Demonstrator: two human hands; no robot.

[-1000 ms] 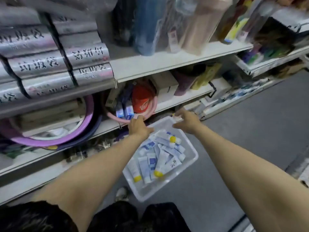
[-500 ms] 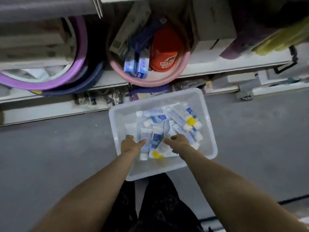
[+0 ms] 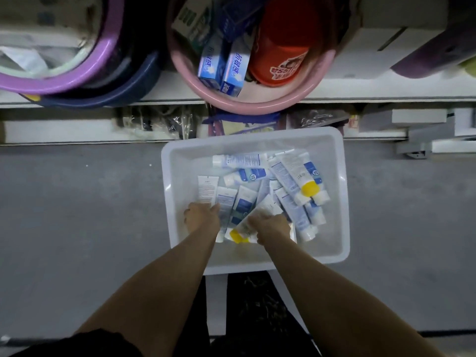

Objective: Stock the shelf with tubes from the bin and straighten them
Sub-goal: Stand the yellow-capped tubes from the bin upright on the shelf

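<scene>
A white plastic bin sits on the grey floor below the shelf. It holds several white-and-blue tubes, lying loose at mixed angles; some have yellow caps. Both of my hands are down in the bin's near half. My left hand curls over the lower end of a white tube at the left of the pile. A slanting tube with a yellow cap lies under my right hand, whose fingers curl round it. The fingertips of both hands are hidden.
On the shelf above, a pink basin holds blue toothpaste boxes and a red bucket. Stacked purple and blue basins stand at the left, white boxes at the right. Grey floor lies on both sides of the bin.
A second ago both hands held the bin's far rim in the air. The bin now rests on the floor, and both hands have gone into the tubes and closed on them.
</scene>
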